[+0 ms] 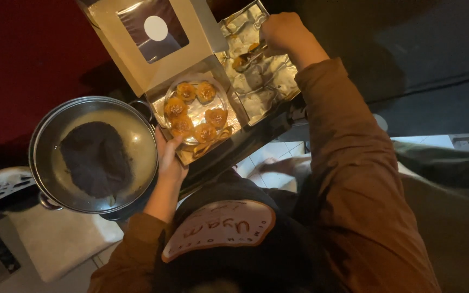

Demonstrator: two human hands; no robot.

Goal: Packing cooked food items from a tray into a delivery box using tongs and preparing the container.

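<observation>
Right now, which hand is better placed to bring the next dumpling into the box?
Probably the right hand: it holds tongs on a dumpling over the foil tray. The left hand only steadies the box.

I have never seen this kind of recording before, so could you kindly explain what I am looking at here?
There is one picture, taken by a camera on a person's head, looking down at their own arms. The left hand steadies an open box with a windowed lid; inside, a round tray carries five orange-topped dumplings. The right hand holds tongs gripping another dumpling over a foil-lined tray. Beside the box stands a metal pot with a dark cloth inside.
</observation>
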